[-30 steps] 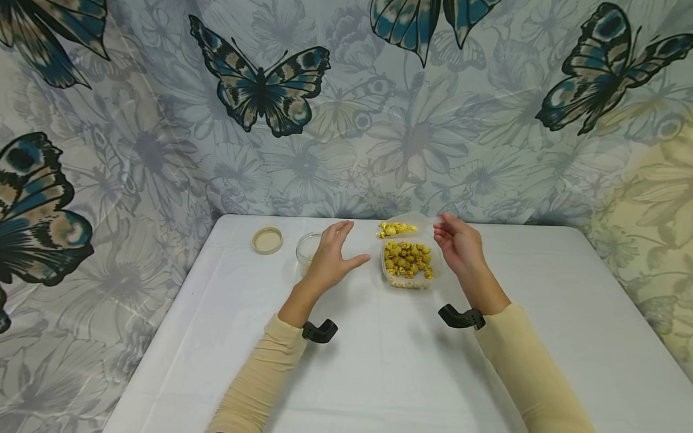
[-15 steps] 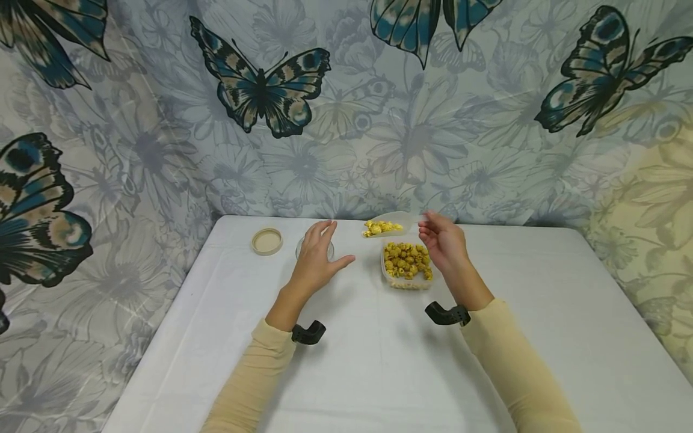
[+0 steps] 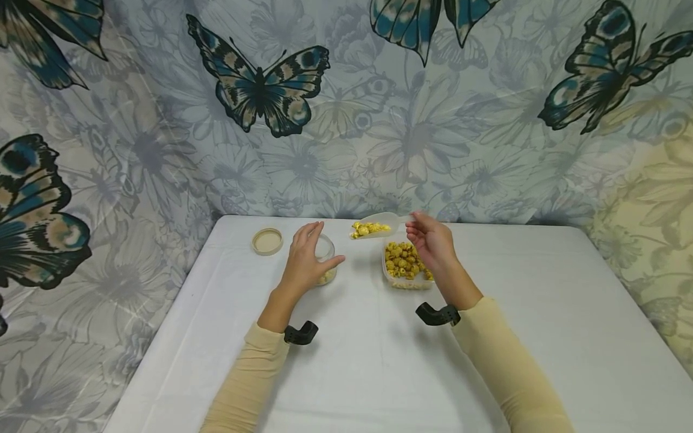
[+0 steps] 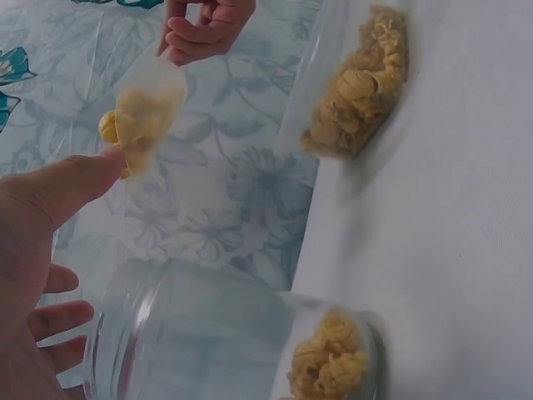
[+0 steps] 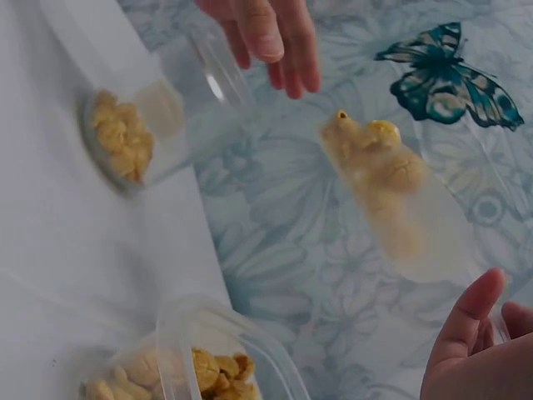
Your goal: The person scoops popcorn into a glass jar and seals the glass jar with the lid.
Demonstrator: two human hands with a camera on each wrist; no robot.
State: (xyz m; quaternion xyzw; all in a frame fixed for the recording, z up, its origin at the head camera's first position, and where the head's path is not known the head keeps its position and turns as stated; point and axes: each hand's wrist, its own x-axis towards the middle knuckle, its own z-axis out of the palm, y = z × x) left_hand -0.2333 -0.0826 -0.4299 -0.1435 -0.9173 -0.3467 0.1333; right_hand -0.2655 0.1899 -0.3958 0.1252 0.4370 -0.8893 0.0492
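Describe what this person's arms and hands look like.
A plain, pale-yellow fabric left sleeve and matching right sleeve reach the wrists. A black, bent left wrist device and similar right wrist device jut inward near the cuffs. The left hand and right hand are gloveless.

On the white surface point(image 3: 357, 361): 1 round beige lid point(image 3: 267, 241) left, 1 clear cylindrical jar point(image 5: 187, 96) between, 1 clear square plastic tub point(image 3: 403, 285) right.

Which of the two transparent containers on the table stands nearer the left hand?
The tall, round, clear jar, beside the left hand; the squarish, clear plastic box stands nearer the right hand.
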